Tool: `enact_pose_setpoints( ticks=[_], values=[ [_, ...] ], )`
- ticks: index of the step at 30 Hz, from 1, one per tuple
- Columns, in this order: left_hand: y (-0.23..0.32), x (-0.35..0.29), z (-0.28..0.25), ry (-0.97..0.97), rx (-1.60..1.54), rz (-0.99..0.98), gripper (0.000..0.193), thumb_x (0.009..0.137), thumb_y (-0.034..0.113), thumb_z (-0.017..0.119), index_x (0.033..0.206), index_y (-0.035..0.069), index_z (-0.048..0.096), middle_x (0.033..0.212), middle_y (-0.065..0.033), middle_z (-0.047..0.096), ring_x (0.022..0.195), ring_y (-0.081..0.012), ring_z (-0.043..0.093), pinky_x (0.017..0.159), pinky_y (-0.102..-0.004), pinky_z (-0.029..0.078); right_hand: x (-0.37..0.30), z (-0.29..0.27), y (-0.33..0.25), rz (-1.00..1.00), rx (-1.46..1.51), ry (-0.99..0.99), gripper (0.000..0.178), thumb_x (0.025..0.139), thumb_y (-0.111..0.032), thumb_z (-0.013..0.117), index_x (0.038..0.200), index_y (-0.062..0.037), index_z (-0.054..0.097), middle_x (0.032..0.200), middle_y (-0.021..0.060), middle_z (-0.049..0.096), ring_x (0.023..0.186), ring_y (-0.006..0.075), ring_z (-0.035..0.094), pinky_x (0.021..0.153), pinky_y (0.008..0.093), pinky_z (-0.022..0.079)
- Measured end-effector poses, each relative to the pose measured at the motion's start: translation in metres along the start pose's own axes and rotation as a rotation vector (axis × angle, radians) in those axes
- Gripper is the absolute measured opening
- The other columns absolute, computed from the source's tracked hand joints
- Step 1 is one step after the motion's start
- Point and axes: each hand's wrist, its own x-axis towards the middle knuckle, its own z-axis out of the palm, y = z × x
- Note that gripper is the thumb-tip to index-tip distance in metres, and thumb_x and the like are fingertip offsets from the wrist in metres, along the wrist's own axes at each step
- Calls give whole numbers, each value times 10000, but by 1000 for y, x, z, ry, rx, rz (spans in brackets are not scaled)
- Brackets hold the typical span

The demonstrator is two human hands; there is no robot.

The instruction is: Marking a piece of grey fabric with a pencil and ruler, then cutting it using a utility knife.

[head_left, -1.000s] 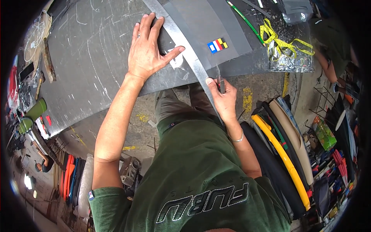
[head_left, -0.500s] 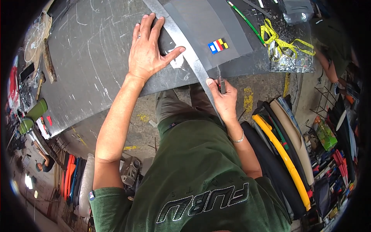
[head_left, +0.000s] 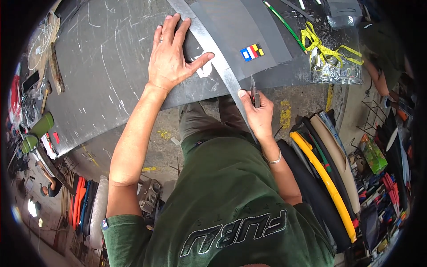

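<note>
A long metal ruler [head_left: 212,48] slants across the dark worktable, its near end running past the front edge toward my body. My left hand [head_left: 171,60] lies flat with fingers spread, its fingertips and thumb on the ruler's left side. At the table's front edge my right hand [head_left: 259,111] is closed round a utility knife [head_left: 255,94], blade pointing away from me; its thumb also rests on the ruler. Right of the ruler lies a grey fabric sheet [head_left: 238,26] bearing a small patch of coloured flag squares [head_left: 252,52].
A green pencil [head_left: 284,26] and a yellow tape measure [head_left: 313,42] lie at the right of the worktable [head_left: 89,89]. Rolls of material, one yellow [head_left: 324,182], stand below right. A wooden stick [head_left: 56,69] rests at far left. Another person's arm [head_left: 377,73] shows at right.
</note>
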Motion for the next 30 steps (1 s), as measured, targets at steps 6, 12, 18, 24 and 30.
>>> enact_pose_setpoints(
  ticks=[6,12,18,24,30],
  values=[
    [0,0,1,2,9,-3,996,776,733,730,1461,45,507,1541,-199,444,1490,-373,359,1248,-526,244,1,-1,1,13,-10,-9,276,949,-267,774,903,-1,722,665,-36,580,648,40,466,587,263,418],
    [0,-1,2,4,24,5,1000,783,751,711,1461,43,510,1541,-193,449,1500,-356,349,1249,-522,247,0,-1,-1,-2,2,1,262,945,-262,769,914,-5,731,664,-13,601,645,50,483,596,276,434],
    [7,2,-11,-83,94,3,975,843,713,685,1503,31,462,1575,-200,419,1526,-362,299,1259,-532,221,2,0,-2,23,-40,10,264,937,-264,763,933,-1,741,666,2,608,646,58,500,611,280,450],
    [22,17,-20,-227,334,30,1039,864,727,644,1492,-71,424,1578,-234,405,1533,-374,285,1265,-504,230,4,1,3,1,4,5,290,934,-303,747,950,-14,743,630,69,619,596,102,531,595,327,461],
    [28,17,-18,-253,160,-33,1168,792,748,700,1485,-136,383,1578,-291,358,1507,-406,317,1245,-490,282,3,0,2,16,-6,-8,290,947,-266,768,894,15,722,697,-38,611,688,35,492,628,259,447]
  ],
)
